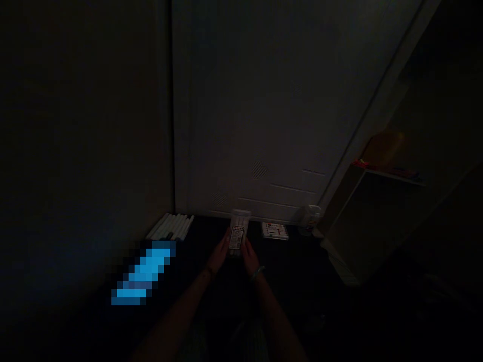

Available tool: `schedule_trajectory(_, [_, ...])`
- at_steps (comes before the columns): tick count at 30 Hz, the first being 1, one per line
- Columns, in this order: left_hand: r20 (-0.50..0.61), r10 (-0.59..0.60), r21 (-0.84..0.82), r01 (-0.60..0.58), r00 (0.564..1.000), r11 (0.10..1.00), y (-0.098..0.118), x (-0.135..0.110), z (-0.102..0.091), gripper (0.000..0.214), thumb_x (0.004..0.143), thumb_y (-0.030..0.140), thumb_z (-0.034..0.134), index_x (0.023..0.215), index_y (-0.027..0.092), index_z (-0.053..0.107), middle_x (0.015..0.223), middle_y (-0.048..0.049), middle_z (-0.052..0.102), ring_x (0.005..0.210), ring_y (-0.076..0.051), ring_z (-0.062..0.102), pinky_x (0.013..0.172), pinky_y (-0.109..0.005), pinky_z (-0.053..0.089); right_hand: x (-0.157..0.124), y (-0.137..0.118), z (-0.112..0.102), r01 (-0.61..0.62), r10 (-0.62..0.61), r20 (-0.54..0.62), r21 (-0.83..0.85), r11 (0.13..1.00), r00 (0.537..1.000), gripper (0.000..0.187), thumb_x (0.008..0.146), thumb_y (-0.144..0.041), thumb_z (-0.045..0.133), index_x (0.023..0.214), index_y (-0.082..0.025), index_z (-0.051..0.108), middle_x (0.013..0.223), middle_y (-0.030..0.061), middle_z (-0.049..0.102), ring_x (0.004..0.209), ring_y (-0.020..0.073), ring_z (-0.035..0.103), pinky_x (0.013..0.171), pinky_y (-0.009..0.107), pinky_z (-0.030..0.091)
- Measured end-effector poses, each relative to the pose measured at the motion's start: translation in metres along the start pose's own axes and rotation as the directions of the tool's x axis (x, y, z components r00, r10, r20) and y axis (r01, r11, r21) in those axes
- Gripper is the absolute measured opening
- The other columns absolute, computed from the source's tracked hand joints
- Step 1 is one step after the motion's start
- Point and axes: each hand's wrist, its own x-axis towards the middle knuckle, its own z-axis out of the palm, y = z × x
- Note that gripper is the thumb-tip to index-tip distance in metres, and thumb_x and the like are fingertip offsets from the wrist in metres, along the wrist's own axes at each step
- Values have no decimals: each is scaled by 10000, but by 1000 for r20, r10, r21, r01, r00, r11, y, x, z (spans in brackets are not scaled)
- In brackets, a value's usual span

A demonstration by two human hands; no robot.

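Note:
Both my hands hold a clear plastic packet [240, 221] upright above the dark tabletop, one at each side. It bears a label with dark print, and pale long shapes show through its upper part. My left hand [219, 252] is closed on the packet's left edge. Against the right edge, my right hand [249, 257] grips it too, with a band around the wrist. The dim light hides the separate fingers and what exactly the packet contains.
Several white sticks or pens [174, 226] lie in a row at the back left, behind a bright blurred screen [147, 274]. A flat printed box [274, 231] and a clear container [312, 216] stand along the pale wall panel [264, 125]. A cabinet [377, 221] rises at right.

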Motion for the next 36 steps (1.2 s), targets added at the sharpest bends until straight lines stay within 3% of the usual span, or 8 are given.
schedule_trajectory(6, [-8,37,-16,-37,999,999,-4,1,1,565,829,486,283,1323,213,253,1377,-2,283,1257,-153,256,1053,-310,206,-1,-3,0,6,-6,4,-6,1000,1000,528,796,-506,400,1262,-259,378,1264,12,452,1158,174,425,964,358,335])
schedule_trajectory(15, [-19,4,-8,-4,1000,1000,-11,3,1,561,826,488,290,1325,238,243,1353,-1,332,1239,-167,297,1037,-326,247,-2,-4,-1,48,-49,12,18,999,999,506,811,-473,396,1268,-259,366,1289,-3,422,1182,152,395,983,330,314])
schedule_trajectory(23, [-27,154,-19,-154,988,988,5,-3,4,538,853,439,248,1340,220,189,1397,-4,241,1272,-147,220,1065,-321,178,-11,-26,1,178,-177,-25,40,983,984,501,827,-445,386,1283,-241,346,1314,-15,386,1212,153,351,1011,318,281])
schedule_trajectory(30, [-31,145,11,-145,989,989,11,-7,5,533,850,454,248,1317,195,261,1396,-21,253,1271,-144,226,1066,-302,164,-17,-36,1,212,-214,-65,-35,977,975,500,837,-454,355,1290,-244,334,1316,-29,383,1214,158,346,1019,322,273])
schedule_trajectory(36, [-42,134,-10,-134,990,991,13,-9,6,559,847,467,234,1328,182,230,1386,-36,278,1269,-149,233,1059,-313,186,-21,-44,0,157,-160,-55,-59,986,986,515,828,-468,362,1292,-249,330,1296,-26,412,1197,175,372,1002,339,299])
